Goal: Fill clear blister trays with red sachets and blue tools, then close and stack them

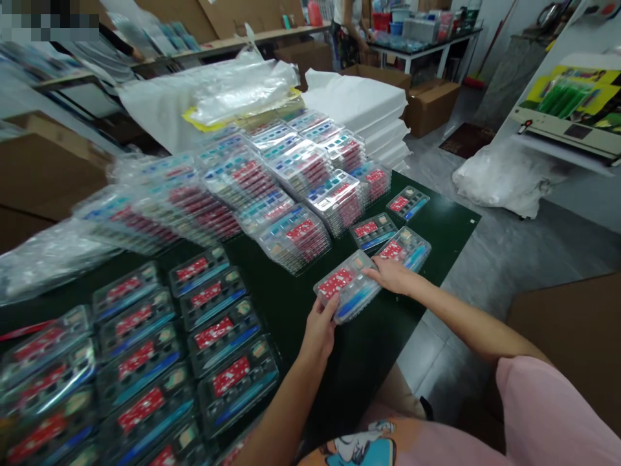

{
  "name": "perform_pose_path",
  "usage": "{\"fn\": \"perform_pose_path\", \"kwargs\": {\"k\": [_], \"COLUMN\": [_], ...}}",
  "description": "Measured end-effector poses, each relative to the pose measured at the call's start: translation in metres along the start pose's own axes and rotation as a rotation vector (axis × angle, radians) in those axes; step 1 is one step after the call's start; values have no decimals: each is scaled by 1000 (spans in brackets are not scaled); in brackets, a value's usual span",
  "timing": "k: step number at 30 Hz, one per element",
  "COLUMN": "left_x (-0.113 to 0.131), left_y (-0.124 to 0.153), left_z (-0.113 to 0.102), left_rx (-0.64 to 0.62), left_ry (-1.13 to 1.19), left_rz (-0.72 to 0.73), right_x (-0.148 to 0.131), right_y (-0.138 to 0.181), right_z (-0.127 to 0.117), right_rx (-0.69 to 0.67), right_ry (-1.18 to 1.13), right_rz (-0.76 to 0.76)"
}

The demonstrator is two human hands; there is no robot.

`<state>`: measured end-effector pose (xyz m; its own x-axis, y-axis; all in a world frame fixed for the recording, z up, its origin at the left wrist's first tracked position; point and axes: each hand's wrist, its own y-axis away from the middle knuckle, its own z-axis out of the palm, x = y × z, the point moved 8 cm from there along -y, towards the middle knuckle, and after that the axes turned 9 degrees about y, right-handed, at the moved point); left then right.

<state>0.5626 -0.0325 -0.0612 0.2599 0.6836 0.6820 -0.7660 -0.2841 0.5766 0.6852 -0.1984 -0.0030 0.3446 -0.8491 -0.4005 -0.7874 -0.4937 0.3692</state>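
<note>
Centrally: clear plastic pack, above dark tabletop, between left hand clamped on near-left edge and right hand clamped on far-right edge; second pack just beyond right hand.

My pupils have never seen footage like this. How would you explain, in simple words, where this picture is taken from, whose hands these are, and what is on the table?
There is no machine here: these are one person's bare hands. The single picture comes from a camera worn on that person's head, looking forward and down. The left hand and right hand hold a clear, rectangular plastic case with a white-patterned red panel and a long blue piece. On the dark green table, similar flat cases lie in rows at the picture's lower left, and tall stacks of clear plastic cases stand farther back. Some edges are blurred.
</note>
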Motion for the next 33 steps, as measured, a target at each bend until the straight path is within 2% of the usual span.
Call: {"fn": "perform_pose_path", "kwargs": {"k": [5,10,16,22,29,33], "left_x": [-3,-5,15,26,9,13], "left_y": [18,34,42,45,33,35], "left_z": [-26,-41,-38,-35,-57,-54], "left_rx": [45,107,92,21,149,135], "left_ry": [42,126,124,104,77,73], "left_rz": [55,103,210,226,92,109], "right_x": [-21,-31,-32,-41,-49,-55], "right_y": [10,16,25,28,15,18], "right_z": [12,26,23,16,42,45], "right_rx": [-62,-99,46,159,6,-22], "right_ry": [39,-120,-318,-388,-313,-310], "right_rz": [-39,-70,-122,-213,-44,-22]}}
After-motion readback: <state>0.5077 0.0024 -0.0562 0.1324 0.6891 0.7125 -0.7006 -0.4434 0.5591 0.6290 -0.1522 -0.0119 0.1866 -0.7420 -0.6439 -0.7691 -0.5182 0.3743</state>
